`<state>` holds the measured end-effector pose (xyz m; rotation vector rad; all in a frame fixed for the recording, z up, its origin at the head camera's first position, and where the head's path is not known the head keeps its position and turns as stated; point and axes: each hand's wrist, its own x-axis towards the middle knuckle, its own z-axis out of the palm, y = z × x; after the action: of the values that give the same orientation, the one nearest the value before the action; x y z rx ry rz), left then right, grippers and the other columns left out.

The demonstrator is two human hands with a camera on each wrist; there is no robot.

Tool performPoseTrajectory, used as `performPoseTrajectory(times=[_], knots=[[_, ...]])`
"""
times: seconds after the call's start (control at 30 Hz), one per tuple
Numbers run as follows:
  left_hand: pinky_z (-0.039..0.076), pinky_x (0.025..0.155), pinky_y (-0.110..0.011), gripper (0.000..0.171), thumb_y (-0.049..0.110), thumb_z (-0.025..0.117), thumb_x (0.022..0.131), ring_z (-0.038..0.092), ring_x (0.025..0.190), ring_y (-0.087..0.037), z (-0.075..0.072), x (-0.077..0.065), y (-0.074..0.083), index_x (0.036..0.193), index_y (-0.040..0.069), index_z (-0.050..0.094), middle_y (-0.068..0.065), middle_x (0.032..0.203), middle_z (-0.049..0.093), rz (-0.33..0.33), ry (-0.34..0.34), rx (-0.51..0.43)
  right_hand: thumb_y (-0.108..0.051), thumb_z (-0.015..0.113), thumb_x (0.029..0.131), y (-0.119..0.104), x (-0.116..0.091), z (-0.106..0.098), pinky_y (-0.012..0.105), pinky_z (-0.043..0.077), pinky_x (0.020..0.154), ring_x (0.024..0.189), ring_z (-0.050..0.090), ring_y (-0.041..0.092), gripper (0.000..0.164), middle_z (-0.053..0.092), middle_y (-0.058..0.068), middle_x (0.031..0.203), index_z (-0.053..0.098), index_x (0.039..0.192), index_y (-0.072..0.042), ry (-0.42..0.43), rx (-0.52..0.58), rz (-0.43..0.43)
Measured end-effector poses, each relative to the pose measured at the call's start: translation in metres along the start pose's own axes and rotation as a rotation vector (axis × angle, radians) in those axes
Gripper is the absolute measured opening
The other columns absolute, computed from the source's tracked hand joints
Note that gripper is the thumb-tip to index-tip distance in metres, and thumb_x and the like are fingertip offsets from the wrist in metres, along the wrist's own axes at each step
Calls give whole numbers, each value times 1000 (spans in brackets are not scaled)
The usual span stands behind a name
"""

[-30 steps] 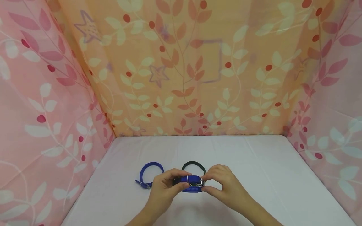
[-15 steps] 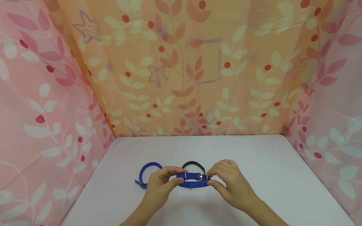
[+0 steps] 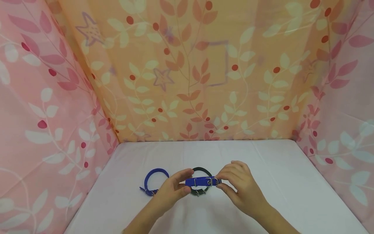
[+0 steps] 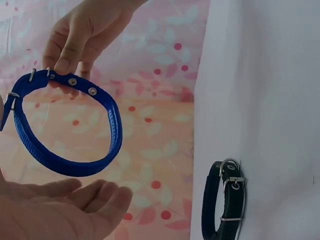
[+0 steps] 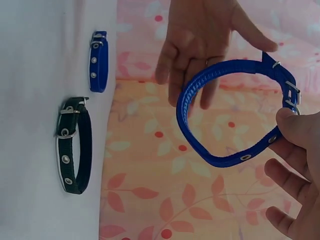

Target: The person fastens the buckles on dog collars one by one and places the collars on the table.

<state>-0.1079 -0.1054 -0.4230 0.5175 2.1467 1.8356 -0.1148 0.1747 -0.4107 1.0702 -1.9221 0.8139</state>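
Note:
A blue pet collar (image 3: 201, 181), buckled into a loop with metal eyelets and a ring, is held up over the table. My right hand (image 3: 245, 190) pinches it between thumb and fingers beside the buckle. Around the collar's other side my left hand (image 3: 170, 191) stands with its fingers spread out. In the right wrist view the left hand (image 5: 200, 45) shows straight, loose fingers behind the loop, its thumb close to the strap's free tip. Below the held loop, a dark green or black collar (image 3: 199, 168) lies on the table, partly covered in the head view.
Another blue collar (image 3: 145, 178) lies buckled on the white table (image 3: 251, 156) to the left, partly behind my left hand. Patterned cloth walls, orange at the back (image 3: 181, 107) and pink at the sides (image 3: 38, 107), enclose the table.
My left hand has let go of the blue collar's left end and its fingers have opened. The right hand has lifted the collar slightly and shifted it right, uncovering the dark collar's buckle.

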Motion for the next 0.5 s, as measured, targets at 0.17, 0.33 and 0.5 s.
performPoseTrajectory(times=[0.17,0.33,0.5], knots=[[47,110,-41,82,61,60,96,48,143,-33,-1,2,-1,155,6,42,-14,156,49,-36,-53,-76,-36,61,103,1,1,1,42,35,110,98,64,16,24,71,-8,100,73,104,-15,20,14,-11],[49,106,-31,66,32,69,100,49,142,-30,-2,3,-1,153,5,43,-15,156,49,-44,-19,-209,-35,71,97,1,-1,0,40,34,112,102,63,15,19,72,-9,103,75,106,-20,-6,72,26],[46,108,-22,69,22,76,95,46,145,-26,0,1,-1,154,9,43,-9,159,46,15,12,-175,-18,90,78,0,-4,-5,39,34,108,111,61,15,40,70,-10,115,74,114,-25,-116,104,223]])
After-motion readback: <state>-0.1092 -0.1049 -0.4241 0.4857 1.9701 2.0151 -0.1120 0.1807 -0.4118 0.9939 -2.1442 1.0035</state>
